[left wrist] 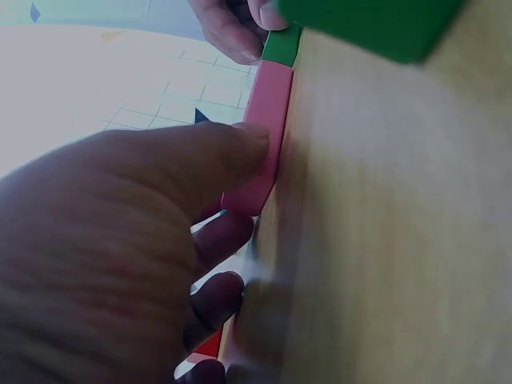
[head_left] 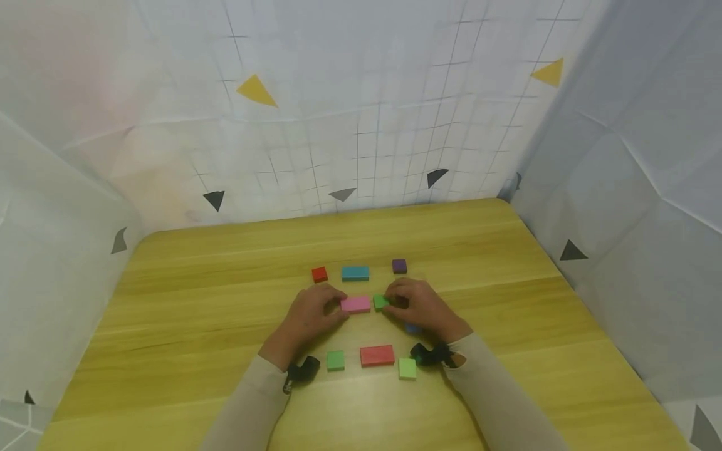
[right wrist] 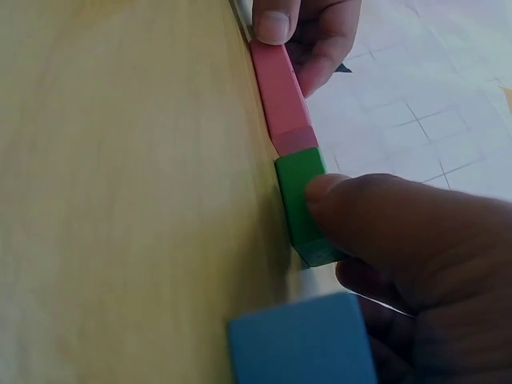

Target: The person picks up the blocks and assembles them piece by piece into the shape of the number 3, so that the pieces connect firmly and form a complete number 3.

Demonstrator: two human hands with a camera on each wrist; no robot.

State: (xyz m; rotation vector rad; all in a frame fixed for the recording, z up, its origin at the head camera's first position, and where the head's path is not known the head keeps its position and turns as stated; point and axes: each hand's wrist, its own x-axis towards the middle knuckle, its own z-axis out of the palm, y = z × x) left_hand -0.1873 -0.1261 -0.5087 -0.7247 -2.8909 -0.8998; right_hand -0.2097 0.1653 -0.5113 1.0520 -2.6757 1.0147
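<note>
A pink oblong block (head_left: 356, 305) lies on the wooden table, its left end pinched between thumb and fingers of my left hand (head_left: 311, 315). Just to its right is a small green block (head_left: 380, 303), which my right hand (head_left: 422, 306) pinches between thumb and fingers. In the right wrist view the green block (right wrist: 302, 196) stands end to end with the pink block (right wrist: 280, 96), close up against it. A blue block (head_left: 413, 328) sits under my right hand, partly hidden by it.
Behind the hands lie a red block (head_left: 319, 274), a light-blue oblong block (head_left: 355, 274) and a purple block (head_left: 399, 266). Nearer are a green block (head_left: 335, 361), a red oblong block (head_left: 377, 356) and a lime block (head_left: 407, 369). Patterned sheets (head_left: 338, 144) surround the table (head_left: 197, 326).
</note>
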